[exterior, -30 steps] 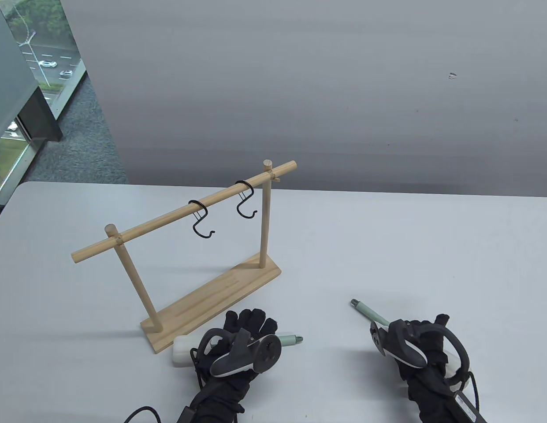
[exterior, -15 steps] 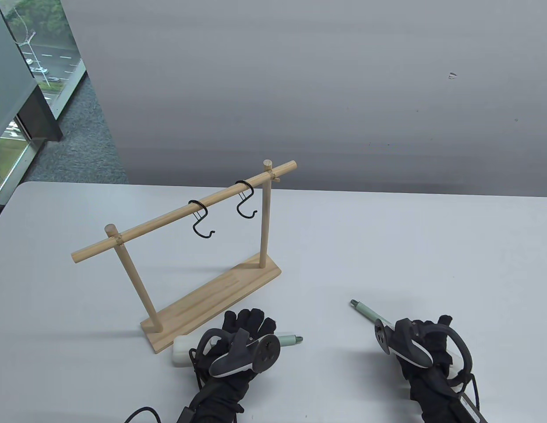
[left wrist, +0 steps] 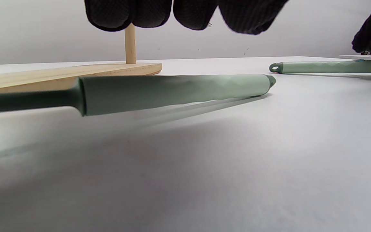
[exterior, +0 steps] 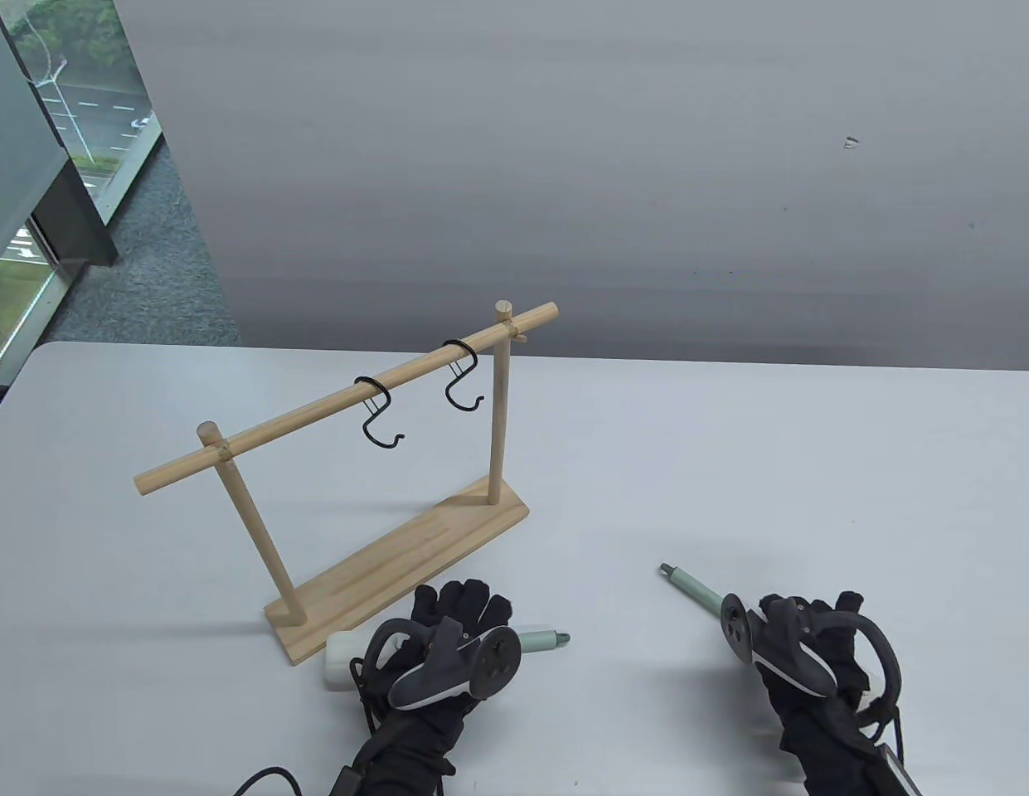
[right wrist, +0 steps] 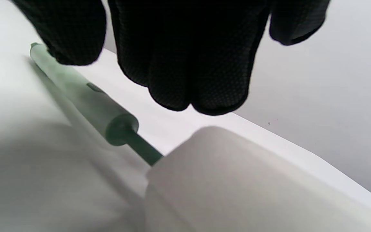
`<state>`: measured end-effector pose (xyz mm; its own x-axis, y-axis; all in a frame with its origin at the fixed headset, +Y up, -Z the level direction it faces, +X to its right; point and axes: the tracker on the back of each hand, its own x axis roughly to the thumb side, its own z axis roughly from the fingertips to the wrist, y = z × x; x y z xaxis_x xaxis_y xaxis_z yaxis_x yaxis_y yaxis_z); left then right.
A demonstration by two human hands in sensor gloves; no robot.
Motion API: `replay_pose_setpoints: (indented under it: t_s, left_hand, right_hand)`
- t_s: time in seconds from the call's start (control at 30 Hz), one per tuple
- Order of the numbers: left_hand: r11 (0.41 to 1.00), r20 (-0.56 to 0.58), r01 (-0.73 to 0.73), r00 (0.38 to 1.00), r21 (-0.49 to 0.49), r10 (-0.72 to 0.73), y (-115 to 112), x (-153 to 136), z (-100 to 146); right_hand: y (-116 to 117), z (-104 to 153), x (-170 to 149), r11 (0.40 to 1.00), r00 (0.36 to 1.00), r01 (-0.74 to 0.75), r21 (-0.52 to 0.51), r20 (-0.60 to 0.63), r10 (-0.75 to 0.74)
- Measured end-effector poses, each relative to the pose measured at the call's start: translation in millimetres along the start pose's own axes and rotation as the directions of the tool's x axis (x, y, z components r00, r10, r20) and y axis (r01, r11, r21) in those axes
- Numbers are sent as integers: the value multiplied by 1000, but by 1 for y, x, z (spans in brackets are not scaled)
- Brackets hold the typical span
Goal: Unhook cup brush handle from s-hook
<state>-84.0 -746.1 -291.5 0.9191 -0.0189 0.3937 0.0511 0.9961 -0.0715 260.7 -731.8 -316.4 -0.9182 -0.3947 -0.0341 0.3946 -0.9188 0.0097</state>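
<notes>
Two black S-hooks hang empty on the wooden rail. Two mint-handled cup brushes lie flat on the table. My left hand hovers over the left brush, whose handle end and white sponge head stick out on either side. In the left wrist view my fingers hang above the handle without touching it. My right hand is over the right brush, its handle pointing up-left. In the right wrist view my fingers are above the handle and sponge head.
The wooden rack's base lies just beyond my left hand, with two upright posts. The white table's far edge meets a grey wall. A window is at the far left.
My right hand has drawn back toward the lower right, showing more of the right brush's handle. My left hand has barely shifted. Both brushes lie where they were.
</notes>
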Motion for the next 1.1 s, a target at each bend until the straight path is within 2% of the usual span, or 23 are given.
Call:
replay_pose_setpoints:
  t_s: [0.3,0.47,0.77,1.1]
  left_hand:
    - [1000,-32,15,999,5,-15,1,-1,1]
    - [999,-44,40,998,-9,-41,-1,-2,-1]
    - [996,-51,78,995,-39,-80,-2,-4,-2]
    - [991,-46,112,992,-77,-116,-1,-2,-1]
  right_hand:
    - [-9,8,-12,989,993,116,-94,-8,-118]
    - [-11,12,-6,970,978,200,-139,94,-188]
    - [-9,15,9,964,961,214,-156,211,-179]
    - [-6,18,24,974,956,167,-153,266,-122]
